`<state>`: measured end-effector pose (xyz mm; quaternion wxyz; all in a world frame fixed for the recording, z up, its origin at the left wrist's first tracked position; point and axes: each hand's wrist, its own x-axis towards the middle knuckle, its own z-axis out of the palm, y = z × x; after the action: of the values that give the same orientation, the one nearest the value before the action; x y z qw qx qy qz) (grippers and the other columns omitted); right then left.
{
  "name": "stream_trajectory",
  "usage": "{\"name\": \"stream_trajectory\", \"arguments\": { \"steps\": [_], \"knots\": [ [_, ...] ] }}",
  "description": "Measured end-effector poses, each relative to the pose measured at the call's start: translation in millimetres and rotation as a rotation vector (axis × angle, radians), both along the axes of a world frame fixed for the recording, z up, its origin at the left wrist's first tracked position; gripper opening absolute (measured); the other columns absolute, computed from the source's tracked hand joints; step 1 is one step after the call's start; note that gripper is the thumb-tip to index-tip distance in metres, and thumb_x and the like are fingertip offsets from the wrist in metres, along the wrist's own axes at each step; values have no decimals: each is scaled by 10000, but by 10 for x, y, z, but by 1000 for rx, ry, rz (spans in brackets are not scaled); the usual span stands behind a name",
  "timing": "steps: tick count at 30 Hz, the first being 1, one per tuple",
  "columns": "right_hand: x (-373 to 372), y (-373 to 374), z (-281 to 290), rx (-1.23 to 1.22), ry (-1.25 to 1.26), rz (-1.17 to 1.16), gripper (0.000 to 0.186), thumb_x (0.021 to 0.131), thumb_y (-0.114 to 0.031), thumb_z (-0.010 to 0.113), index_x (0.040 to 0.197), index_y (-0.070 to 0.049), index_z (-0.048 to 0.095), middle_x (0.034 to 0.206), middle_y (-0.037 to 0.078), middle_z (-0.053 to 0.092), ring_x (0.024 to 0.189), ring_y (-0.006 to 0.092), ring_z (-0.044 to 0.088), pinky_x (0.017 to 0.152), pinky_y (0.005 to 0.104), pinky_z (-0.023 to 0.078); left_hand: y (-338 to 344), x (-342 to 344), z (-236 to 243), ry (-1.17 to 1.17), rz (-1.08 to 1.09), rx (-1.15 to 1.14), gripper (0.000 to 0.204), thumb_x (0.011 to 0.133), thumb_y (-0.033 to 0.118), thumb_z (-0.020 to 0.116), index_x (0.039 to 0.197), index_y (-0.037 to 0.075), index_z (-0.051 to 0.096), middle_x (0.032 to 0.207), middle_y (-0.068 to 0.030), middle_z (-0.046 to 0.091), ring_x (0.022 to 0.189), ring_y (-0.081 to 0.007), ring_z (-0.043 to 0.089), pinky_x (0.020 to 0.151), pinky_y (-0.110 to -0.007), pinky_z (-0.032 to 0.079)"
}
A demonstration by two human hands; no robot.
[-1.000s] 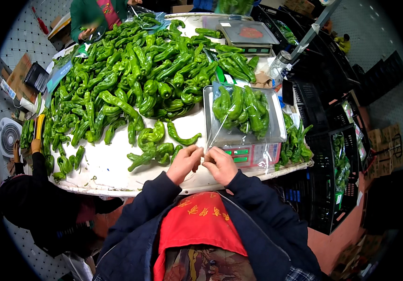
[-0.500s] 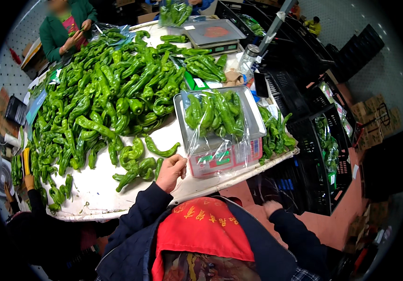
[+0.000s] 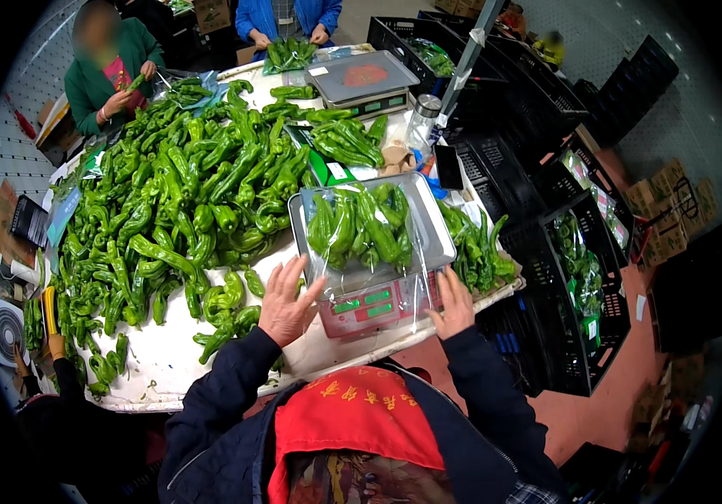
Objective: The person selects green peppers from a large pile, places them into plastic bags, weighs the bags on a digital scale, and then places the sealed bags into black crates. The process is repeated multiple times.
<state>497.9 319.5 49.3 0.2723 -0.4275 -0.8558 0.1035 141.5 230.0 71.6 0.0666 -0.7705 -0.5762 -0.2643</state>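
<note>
A clear plastic bag of green peppers (image 3: 359,225) lies on the metal pan of a pink and white weighing scale (image 3: 378,307). Its loose plastic hangs down over the scale's lit display. My left hand (image 3: 288,304) is at the scale's near left corner, fingers spread, beside the bag's edge. On the other side, my right hand (image 3: 453,304) is at the near right corner with its fingers apart. Neither hand grips anything. A large heap of loose green peppers (image 3: 168,193) covers the table (image 3: 178,344) left of the scale, and more peppers (image 3: 483,252) lie to its right.
A second scale (image 3: 365,77), a glass jar (image 3: 422,118) and a black phone (image 3: 447,166) are on the far part of the table. Black crates (image 3: 537,277) with bagged peppers stand at the right. Two co-workers handle peppers across the table; another arm shows at left.
My left hand has let go of the bag's edge and spread its fingers. My right hand has come up from beside the table to the scale's right side.
</note>
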Motion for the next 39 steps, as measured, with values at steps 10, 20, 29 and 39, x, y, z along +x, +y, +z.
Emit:
{"name": "stream_trajectory", "arguments": {
  "steps": [10, 20, 29, 39],
  "knots": [
    [-343, 504, 197, -225, 404, 215, 163, 930, -159, 602, 928, -71, 739, 1005, 108, 723, 1148, 365, 604, 987, 452, 432, 340, -88, 193, -866, 9, -465, 237, 987, 155, 530, 975, -16, 694, 966, -108, 721, 937, -166, 654, 766, -317, 509],
    [-712, 1116, -280, -332, 544, -124, 279, 839, -173, 719, 719, 28, 567, 792, 132, 599, 687, 239, 577, 641, 332, 451, 1019, -107, -201, -567, 435, -224, 284, 872, 153, 676, 697, -19, 534, 717, -112, 479, 707, -215, 529, 604, -344, 411],
    [-893, 1179, -130, -1374, 1205, -100, 221, 894, -177, 690, 1031, -23, 610, 951, 78, 671, 829, 205, 661, 749, 350, 542, 1158, -63, -61, -1278, 366, -546, 480, 915, 112, 664, 1338, 35, 451, 883, -73, 618, 702, -105, 539, 577, -266, 437],
    [-761, 970, 109, -1656, 1663, -29, 182, 851, -143, 623, 999, -39, 647, 953, 103, 690, 866, 259, 680, 826, 427, 561, 905, 159, -1, -1672, 134, -643, 543, 932, 64, 615, 1427, 51, 391, 1019, -111, 625, 769, -115, 577, 616, -260, 480]
  ]
}}
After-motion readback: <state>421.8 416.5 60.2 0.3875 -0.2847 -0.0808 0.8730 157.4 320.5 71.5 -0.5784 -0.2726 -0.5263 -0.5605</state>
